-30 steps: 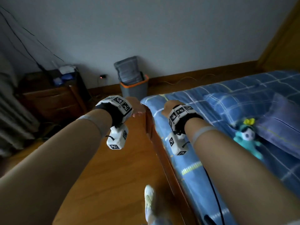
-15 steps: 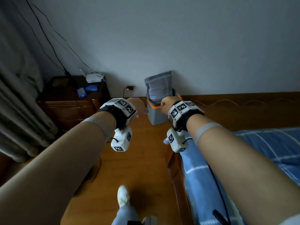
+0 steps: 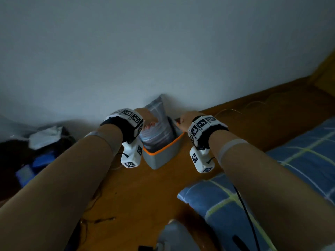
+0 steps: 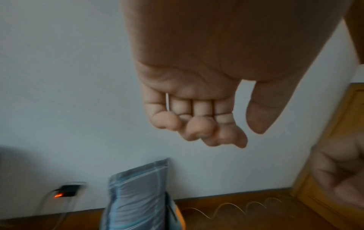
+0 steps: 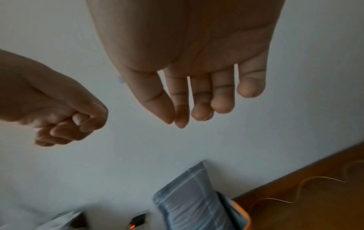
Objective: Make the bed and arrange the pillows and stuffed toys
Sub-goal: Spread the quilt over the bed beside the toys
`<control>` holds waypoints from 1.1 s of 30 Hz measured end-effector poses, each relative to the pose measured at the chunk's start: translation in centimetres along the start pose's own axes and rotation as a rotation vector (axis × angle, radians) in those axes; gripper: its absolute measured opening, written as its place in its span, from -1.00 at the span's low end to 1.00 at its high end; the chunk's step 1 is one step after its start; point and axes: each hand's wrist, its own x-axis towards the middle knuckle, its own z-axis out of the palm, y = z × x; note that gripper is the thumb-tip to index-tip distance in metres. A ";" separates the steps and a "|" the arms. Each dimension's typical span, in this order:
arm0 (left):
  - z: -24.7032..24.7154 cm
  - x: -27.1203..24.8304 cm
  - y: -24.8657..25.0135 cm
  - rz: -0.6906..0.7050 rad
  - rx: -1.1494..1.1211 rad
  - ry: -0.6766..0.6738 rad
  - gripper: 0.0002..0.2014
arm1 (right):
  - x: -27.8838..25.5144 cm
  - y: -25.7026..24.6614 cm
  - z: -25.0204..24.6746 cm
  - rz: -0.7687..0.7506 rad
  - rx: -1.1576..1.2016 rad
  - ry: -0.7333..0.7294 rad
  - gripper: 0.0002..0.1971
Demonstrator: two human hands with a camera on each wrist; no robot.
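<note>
I have both hands raised in front of me with nothing in them: the left hand (image 3: 147, 118) hangs with its fingers loosely curled, and the right hand (image 3: 186, 120) is relaxed, fingers nearly straight and close together. I judge they are held out this way because I am heading for the folded grey-blue bedding (image 3: 157, 127), which stands upright in a grey bin with an orange rim (image 3: 163, 151) against the wall, presumably stored there off the bed. The bedding lies just beyond and below both hands, between them in the head view, not yet touched. The bed with its blue checked sheet (image 3: 308, 151) sits to my right, its corner (image 3: 208, 201) near my right forearm; pillows and toys are out of sight.
</note>
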 end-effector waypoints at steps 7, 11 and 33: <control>-2.4 17.4 15.1 0.220 0.159 -0.111 -0.66 | 13.6 12.9 -8.4 0.245 0.002 0.066 -0.77; -3.8 24.1 28.0 0.366 0.278 -0.156 -0.62 | 17.5 22.4 -13.6 0.406 0.042 0.040 -0.79; -8.2 62.0 80.3 0.970 0.581 -0.149 -0.71 | 43.9 65.9 -37.4 0.905 0.239 0.187 -0.73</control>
